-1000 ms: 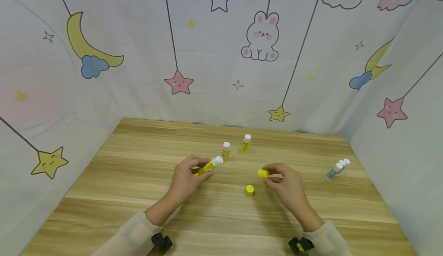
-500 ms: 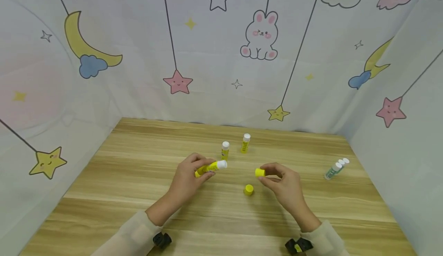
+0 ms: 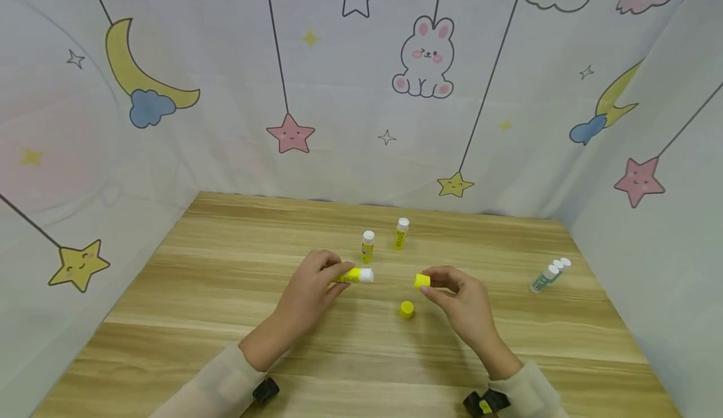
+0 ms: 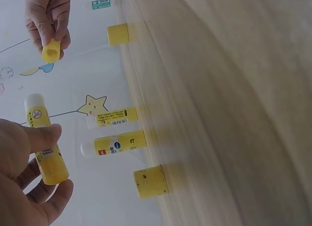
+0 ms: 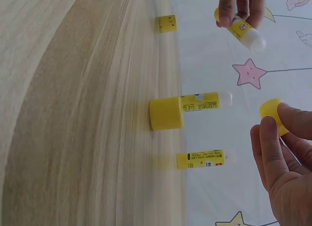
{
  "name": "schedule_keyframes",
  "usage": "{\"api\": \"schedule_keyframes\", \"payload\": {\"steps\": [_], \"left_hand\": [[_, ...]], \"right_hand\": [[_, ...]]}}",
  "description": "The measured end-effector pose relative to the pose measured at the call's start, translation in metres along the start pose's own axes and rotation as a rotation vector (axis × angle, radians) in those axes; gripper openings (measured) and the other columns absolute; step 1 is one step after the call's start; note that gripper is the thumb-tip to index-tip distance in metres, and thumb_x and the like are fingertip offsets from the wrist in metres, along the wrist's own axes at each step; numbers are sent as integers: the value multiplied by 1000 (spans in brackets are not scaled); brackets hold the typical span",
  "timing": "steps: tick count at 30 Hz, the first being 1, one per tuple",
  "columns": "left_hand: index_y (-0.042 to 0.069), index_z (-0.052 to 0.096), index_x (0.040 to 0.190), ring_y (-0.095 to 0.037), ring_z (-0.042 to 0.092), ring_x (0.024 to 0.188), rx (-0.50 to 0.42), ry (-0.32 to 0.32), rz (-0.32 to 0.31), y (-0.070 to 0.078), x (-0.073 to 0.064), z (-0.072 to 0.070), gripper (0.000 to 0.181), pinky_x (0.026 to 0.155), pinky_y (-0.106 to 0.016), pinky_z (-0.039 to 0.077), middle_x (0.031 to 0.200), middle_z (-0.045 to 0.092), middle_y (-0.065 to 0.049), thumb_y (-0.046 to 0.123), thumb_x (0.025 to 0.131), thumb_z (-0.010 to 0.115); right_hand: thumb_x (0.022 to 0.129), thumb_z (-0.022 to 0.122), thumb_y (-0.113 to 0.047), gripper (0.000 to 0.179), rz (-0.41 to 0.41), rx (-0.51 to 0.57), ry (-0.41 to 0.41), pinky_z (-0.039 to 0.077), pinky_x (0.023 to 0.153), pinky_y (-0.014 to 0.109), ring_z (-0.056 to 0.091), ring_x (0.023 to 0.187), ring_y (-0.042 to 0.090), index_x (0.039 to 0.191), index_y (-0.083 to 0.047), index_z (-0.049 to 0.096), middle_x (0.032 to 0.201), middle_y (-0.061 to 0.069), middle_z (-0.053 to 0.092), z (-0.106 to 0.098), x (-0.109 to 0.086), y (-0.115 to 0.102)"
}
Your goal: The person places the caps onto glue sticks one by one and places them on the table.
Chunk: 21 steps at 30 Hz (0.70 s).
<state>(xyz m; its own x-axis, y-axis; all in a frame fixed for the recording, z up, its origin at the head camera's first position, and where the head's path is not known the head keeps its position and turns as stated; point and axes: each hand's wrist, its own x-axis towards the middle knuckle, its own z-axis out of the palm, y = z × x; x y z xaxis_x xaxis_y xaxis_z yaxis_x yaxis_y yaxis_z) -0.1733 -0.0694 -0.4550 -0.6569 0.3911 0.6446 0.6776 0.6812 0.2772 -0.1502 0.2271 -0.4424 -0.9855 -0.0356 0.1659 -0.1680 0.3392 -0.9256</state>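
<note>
My left hand (image 3: 307,289) holds a yellow glue stick (image 3: 353,275), its white end pointing right, nearly level. Between thumb and fingers, my right hand (image 3: 465,302) pinches a yellow cap (image 3: 422,280), its hollow side seen in the left wrist view. A short gap separates the cap from the white end. Just below stands another yellow cap (image 3: 406,310) on the table. The left wrist view also has a yellow cap (image 4: 150,181) near the left hand, hidden in the head view. Behind the hands, two yellow glue sticks, one nearer (image 3: 368,248) and one farther (image 3: 401,235), stand upright with white tops.
Several slim white-topped tubes with green labels (image 3: 545,278) stand together at the table's right side. The wooden table (image 3: 226,236) meets a printed cloth backdrop (image 3: 350,173) at its rear edge, with cloth along both sides too.
The glue stick in my left hand has swung from tilted upward to nearly level, its white end lower and further right. My right hand has shifted slightly left with the cap.
</note>
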Motion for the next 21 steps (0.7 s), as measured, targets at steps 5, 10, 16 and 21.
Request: {"api": "schedule_keyframes", "payload": {"steps": [5,10,16,21], "left_hand": [[8,76,109,-17,58,95,21,3,15,2,1,-3,40,76,-27,55,105,64,-1,6,72,91],[9,76,109,-18,59,97,28,1,14,4,2,-5,37,78,-27,56,106,64,-1,8,75,90],[10,77,107,-17,58,96,24,16,4,4,2,-5,35,77,-26,56,104,63,-1,7,74,91],[9,78,106,-17,59,97,26,26,7,5,1,-5,35,77,-26,57,104,63,-2,7,74,91]], "right_hand": [[88,80,-9,24,0,34,-8,58,88,27,69,101,22,110,-6,74,113,9,72,2,0,-2],[88,80,-9,25,-18,54,-15,58,88,26,68,103,22,112,-6,73,116,9,70,3,-1,-2],[88,80,-9,24,-26,55,-8,58,86,26,68,102,21,111,-7,74,116,9,70,5,-1,0],[88,80,-9,25,-27,53,-4,59,86,26,68,103,22,112,-7,74,116,8,70,6,-2,-1]]}}
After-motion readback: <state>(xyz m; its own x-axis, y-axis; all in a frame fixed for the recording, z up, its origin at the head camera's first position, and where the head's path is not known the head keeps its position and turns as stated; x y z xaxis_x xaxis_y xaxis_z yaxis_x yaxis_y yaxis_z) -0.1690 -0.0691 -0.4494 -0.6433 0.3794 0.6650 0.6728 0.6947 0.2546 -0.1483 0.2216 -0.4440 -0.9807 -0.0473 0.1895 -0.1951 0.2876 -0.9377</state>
